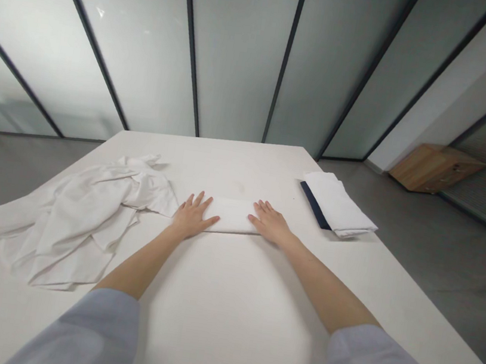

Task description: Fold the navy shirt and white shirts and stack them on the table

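Note:
A flat, folded white cloth (231, 216) lies on the white table in front of me. My left hand (192, 216) rests palm down on its left end, fingers spread. On its right end my right hand (270, 222) lies flat, fingers stretched out and a little apart. Parts of both ends are hidden under the hands. To the left of my left hand is a loose heap of crumpled white cloth (85, 208), one corner reaching close to that hand.
At the right side of the table (233, 319) lies a folded white cloth stack (337, 204), with a dark navy piece (314, 205) showing along its left edge. Frosted glass panels (242, 55) stand behind the table. A wooden cabinet (435, 167) is on the floor at the right.

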Available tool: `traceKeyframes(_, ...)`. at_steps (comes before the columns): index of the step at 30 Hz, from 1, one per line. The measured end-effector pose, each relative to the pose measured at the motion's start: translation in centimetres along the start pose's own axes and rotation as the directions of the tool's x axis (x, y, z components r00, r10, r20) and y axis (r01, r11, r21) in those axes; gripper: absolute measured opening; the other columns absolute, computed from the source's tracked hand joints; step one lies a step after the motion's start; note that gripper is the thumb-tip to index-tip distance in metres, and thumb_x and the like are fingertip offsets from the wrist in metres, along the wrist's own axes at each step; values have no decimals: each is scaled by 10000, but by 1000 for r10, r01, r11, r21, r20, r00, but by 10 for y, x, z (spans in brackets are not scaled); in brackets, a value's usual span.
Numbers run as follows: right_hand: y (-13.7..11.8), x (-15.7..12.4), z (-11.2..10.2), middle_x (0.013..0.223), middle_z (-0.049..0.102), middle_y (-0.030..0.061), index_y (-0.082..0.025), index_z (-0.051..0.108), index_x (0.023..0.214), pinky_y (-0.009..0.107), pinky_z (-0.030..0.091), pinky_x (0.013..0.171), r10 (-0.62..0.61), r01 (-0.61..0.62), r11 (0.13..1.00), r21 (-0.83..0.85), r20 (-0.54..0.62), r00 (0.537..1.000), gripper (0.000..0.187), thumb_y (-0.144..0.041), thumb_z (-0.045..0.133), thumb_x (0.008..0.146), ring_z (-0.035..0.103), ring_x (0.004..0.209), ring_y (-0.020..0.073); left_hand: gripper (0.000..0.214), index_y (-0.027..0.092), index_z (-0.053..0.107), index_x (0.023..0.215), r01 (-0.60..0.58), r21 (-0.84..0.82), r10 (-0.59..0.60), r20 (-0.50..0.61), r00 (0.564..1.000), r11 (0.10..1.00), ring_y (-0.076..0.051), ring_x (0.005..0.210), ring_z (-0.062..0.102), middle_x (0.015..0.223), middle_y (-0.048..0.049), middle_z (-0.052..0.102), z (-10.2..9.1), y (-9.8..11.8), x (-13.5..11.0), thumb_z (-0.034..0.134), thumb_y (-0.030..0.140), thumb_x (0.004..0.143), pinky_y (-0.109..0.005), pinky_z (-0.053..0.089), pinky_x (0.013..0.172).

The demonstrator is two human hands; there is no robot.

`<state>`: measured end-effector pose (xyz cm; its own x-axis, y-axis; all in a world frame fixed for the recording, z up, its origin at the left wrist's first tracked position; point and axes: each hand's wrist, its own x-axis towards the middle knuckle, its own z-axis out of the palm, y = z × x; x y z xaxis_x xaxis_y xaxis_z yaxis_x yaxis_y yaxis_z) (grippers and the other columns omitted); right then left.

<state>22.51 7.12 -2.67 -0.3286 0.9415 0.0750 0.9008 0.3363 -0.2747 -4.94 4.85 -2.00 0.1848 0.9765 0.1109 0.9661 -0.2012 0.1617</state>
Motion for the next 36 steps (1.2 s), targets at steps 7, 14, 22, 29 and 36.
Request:
traceKeyframes(7, 21, 3, 14, 1570, 228, 89, -187, 364, 1460, 423, 198, 1149, 84, -85, 976, 200, 17, 996, 642, -538, 366, 923, 133, 1454, 245, 769, 280, 362, 1460, 12, -16, -13, -14, 1000, 1000, -377, 1347, 361, 1574, -84, 227, 1, -2, -2, 396, 718, 830, -477, 280, 1085)
traceKeyframes(14, 26, 4, 24, 1437, 421, 221, -100, 392, 1405, 495, 271, 1089, 373, -321, 904, 281, -157, 914, 733, -569, 485, 850, 342, 1353, 360, 790, 245, 393, 1438, 47, -45, -50, -53, 997, 998, -365, 1328, 396, 1568, -106, 235, -1, 0, -4, 446, 716, 806, -447, 317, 1074)
traceKeyframes(22, 22, 3, 17, 1356, 484, 247, -88, 553, 1194, 498, 285, 1073, 445, -389, 878, 281, -175, 878, 646, -578, 583, 774, 366, 1320, 392, 932, 175, 328, 1449, 105, -82, -114, -122, 986, 991, -352, 1354, 362, 1567, -162, 206, 6, -4, -4, 481, 764, 743, -415, 358, 1055)
traceKeyframes(29, 17, 2, 3, 1114, 641, 120, -185, 480, 1155, 357, 472, 869, 462, -318, 689, 652, -57, 885, 511, -434, 609, 728, 596, 1041, 263, 937, 173, 325, 1448, 107, -76, -115, -117, 986, 991, -356, 1340, 378, 1560, -165, 225, 5, -4, -1, 484, 764, 739, -429, 362, 1048)
traceKeyframes(36, 11, 0, -14, 1033, 677, 77, -209, 482, 1169, 307, 533, 686, 469, -328, 212, 921, 199, 860, 446, -298, 570, 741, 654, 878, 220, 988, 131, 328, 1443, 130, -74, -139, -139, 980, 989, -357, 1356, 354, 1543, -191, 253, 6, -7, 0, 503, 776, 714, -425, 340, 1076)
